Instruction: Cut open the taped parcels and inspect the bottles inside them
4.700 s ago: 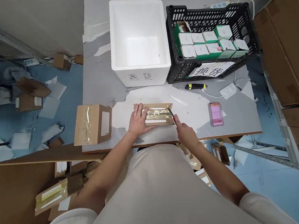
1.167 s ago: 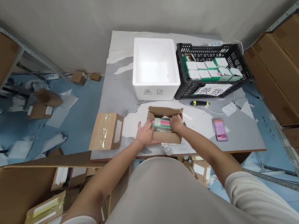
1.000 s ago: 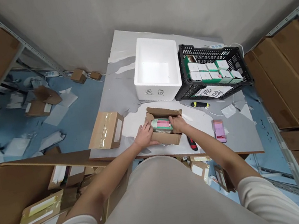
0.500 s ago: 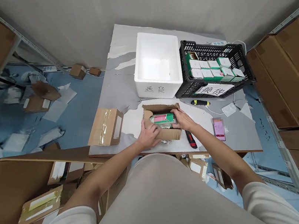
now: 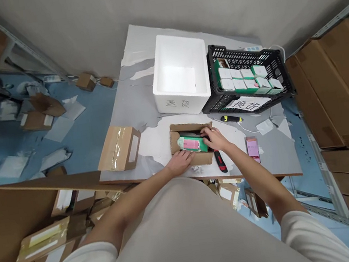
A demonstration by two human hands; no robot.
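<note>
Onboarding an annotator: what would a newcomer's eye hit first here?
Likely the white foam box on the table and, right of it, the black crate holding green-and-white cartons. Next, closer in, the open cardboard box with a pink-and-green package inside, the left hand at the box's near side, the right hand at its right end.

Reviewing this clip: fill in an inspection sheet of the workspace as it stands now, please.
Surface: grey table, covering torn, white patches showing.
Job's things: green-and-pink box inside open carton.
Clutter: red-and-black knife, yellow-and-black tool, phone, taped carton, white foam box, black crate of small boxes.
Hands: left hand over the open carton's near side; right hand at the green-and-pink box's right end, grip unclear.
Cables: white cable on the table, below the crate.
Surroundings: papers on the blue floor; large cartons at right.
</note>
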